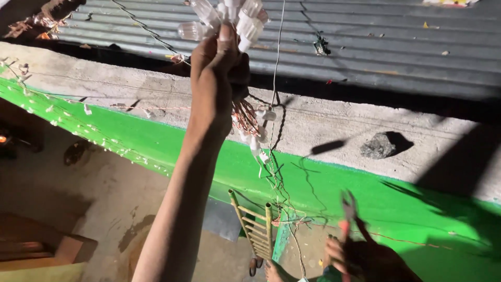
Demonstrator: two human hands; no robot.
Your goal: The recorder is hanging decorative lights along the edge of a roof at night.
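While the head camera looks down over a ledge, the left hand (216, 78) is raised high at the top middle of the view, its fingers closed tight around a bunch of white string-light bulbs (229, 18); the thumb presses up against the clear and white caps that fan out above the fist, and more bulbs and coppery wire loops (245, 117) hang out just below the palm. Thin wires (276, 78) trail down from that bundle, across a rough concrete ledge (323, 130) and over the bright green painted wall face (313, 183) beneath it. A dark stone (378, 146) lies on the ledge, well apart from the hand, to the right. Behind the ledge runs a grey corrugated metal roof (391, 47) with scraps of litter on it. At the lower right, another hand (336, 253), seen below the wall, is wrapped around the red handles of a pair of pliers (347, 209), which points upward with its tips near the hanging wires; whether this is the person's own right hand cannot be told, as the arm is lost in shadow. A yellow-green bamboo ladder (253, 227) leans against the wall just left of the wires.
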